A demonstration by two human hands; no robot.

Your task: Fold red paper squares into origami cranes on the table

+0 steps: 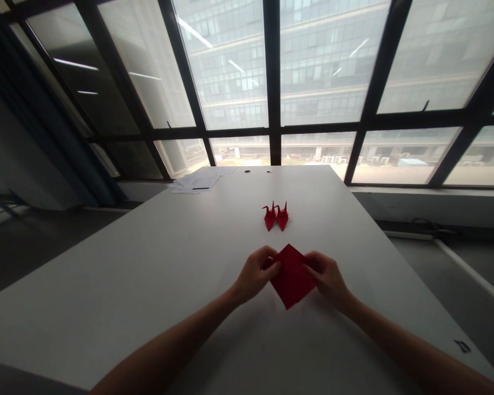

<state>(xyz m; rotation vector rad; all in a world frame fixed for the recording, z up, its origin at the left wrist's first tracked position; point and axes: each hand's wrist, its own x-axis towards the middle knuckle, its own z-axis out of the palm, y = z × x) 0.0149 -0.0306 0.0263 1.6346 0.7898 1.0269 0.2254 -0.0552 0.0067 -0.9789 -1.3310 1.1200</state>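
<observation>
A square of red origami paper is held up over the table with one corner pointing away from me and one toward me. My left hand pinches its left side between thumb and fingers. On the opposite side, my right hand grips the paper the same way. Some fingertips of both hands are hidden behind the sheet. Just beyond the paper, two folded red paper cranes stand side by side on the table, close together.
The long white table reaches toward large windows with dark frames. Loose white sheets lie at its far left, with a dark pen-like item on them. A small dark mark shows near the right edge.
</observation>
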